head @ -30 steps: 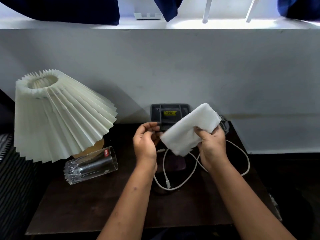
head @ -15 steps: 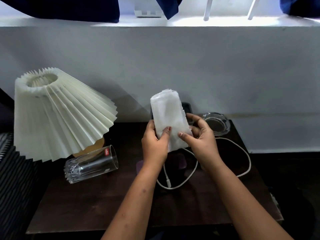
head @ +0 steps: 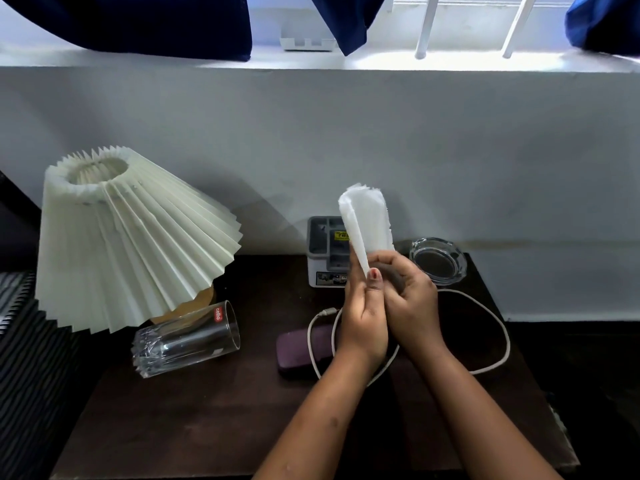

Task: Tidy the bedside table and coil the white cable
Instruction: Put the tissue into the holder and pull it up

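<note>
Both hands, left hand (head: 363,317) and right hand (head: 410,299), close their fingers on one folded tissue (head: 367,220); on the surface (head: 214,420) lie one glass (head: 187,337), one cable (head: 498,327), one ashtray (head: 438,259).

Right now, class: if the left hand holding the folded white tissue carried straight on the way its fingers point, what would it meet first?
Probably the grey compartmented organiser box right behind the left hand and folded white tissue, then the white wall; depth is uncertain.

Clear glass tumbler (head: 185,338); pleated paper shade (head: 131,237)
</note>
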Available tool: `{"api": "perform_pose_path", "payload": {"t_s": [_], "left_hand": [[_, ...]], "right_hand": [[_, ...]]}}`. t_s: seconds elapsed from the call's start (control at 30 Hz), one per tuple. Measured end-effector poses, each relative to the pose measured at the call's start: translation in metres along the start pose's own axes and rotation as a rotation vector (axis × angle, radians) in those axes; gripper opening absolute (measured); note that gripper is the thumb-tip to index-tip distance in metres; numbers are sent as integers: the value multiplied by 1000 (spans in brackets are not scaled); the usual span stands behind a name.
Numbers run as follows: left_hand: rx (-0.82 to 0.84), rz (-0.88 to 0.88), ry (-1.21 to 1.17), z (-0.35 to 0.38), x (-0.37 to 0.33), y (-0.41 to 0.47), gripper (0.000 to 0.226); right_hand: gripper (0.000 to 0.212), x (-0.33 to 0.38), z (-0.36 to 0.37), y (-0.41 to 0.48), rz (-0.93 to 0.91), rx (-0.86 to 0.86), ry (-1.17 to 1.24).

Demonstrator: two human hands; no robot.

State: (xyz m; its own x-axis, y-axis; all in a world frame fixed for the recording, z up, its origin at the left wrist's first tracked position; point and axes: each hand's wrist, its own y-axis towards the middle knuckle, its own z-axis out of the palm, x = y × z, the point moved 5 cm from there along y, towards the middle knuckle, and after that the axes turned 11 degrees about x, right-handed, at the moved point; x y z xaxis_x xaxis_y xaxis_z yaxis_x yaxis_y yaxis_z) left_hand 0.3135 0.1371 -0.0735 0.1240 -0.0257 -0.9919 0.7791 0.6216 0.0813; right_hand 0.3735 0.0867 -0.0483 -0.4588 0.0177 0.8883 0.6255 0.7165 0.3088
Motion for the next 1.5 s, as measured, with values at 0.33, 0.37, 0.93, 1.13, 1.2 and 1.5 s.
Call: {"api": "perform_pose_path", "payload": {"t_s": [0.33, 0.37, 0.93, 1.13, 1.2, 1.5], "left_hand": [[203, 22, 127, 8, -3, -6, 88], [212, 13, 156, 7, -2, -6, 87], [166, -209, 1180, -51, 1, -4, 69], [137, -196, 1184, -55, -3, 0, 74], [128, -181, 1183, -55, -3, 1, 74], [109, -152, 1171, -54, 2, 10, 79]], "right_hand": [[24, -6, 0, 2, 55, 66, 138], [17, -6, -1, 1, 65, 48, 165], [5, -24, -34, -1, 159, -240, 59], [6, -14, -41, 46, 126, -293, -137], [15, -9, -37, 68, 121, -271, -241], [27, -11, 9, 109, 82, -7, -419]]}}
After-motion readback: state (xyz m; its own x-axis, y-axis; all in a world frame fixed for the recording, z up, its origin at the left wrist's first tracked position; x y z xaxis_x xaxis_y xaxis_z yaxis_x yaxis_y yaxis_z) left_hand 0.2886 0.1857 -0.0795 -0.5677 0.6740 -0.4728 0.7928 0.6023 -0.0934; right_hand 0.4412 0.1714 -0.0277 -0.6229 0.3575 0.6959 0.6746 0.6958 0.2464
